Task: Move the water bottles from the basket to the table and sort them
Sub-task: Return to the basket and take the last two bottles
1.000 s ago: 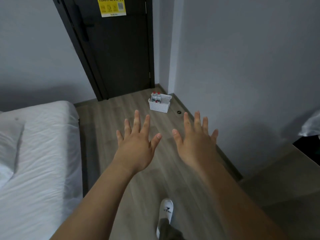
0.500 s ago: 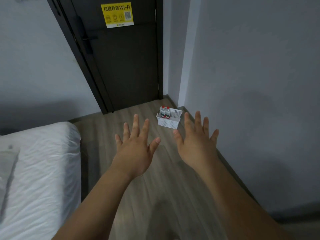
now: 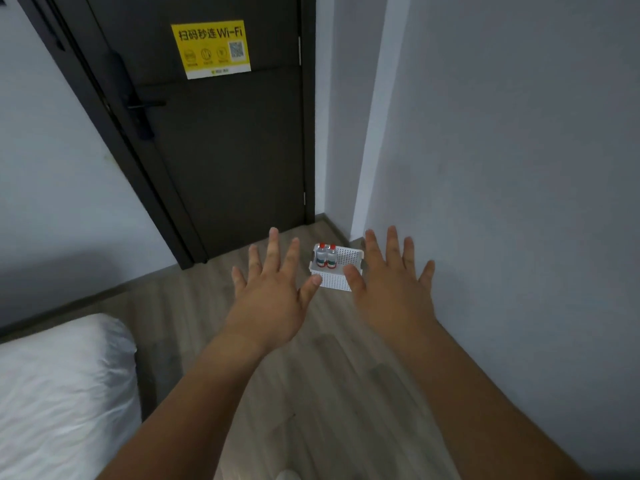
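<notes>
A white perforated basket [image 3: 334, 279] stands on the wooden floor by the wall corner, well ahead of me. Two small water bottles [image 3: 326, 255] with red caps stand upright in its left end. My left hand [image 3: 272, 291] is held out palm down with fingers spread, left of the basket in the picture. My right hand [image 3: 393, 284] is held out the same way on the basket's right. Both hands hold nothing and are far short of the basket. The table is out of view.
A dark closed door [image 3: 221, 133] with a yellow Wi-Fi sign [image 3: 211, 48] stands behind the basket. A grey wall [image 3: 502, 168] runs along the right. A white bed [image 3: 59, 393] fills the lower left. Wooden floor [image 3: 311, 393] stretches between the bed and the wall.
The view has lifted and closed in on the door, so the basket looks larger and sits between my hands. The table edge at right has dropped out of view. Both hands stay spread.
</notes>
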### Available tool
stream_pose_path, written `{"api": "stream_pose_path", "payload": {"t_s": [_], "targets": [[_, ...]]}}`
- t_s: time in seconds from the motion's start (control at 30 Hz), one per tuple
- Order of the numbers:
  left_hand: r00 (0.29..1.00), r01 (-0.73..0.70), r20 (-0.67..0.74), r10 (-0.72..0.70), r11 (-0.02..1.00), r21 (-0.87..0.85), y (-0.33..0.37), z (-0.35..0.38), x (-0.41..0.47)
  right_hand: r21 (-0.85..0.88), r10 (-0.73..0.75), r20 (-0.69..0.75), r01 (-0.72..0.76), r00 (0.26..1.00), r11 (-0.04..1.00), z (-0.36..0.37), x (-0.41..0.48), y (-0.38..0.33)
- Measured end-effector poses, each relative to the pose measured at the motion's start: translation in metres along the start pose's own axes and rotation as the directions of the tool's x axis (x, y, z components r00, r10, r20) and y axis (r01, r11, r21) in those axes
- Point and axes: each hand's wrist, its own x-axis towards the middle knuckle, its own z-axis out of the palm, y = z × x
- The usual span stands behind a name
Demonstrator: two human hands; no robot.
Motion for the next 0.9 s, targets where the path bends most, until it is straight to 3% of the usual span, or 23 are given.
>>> {"api": "stream_pose_path", "payload": {"t_s": [0.17,0.47,0.9], "targets": [[0.997,-0.064,0.034,0.066,0.997,-0.042,-0.013,-0.010,0.069,-0.001,0.068,0.010,-0.068,0.998,0.998,-0.002,0.048,-0.017],[0.985,-0.141,0.102,0.136,0.989,0.035,-0.016,0.006,0.204,0.010,0.180,0.040,-0.180,0.983,0.984,0.025,0.164,-0.008],[0.989,-0.058,0.140,0.046,0.995,0.083,-0.016,-0.015,0.412,0.025,0.136,0.106,-0.140,0.985,0.990,0.026,0.386,0.000]]}}
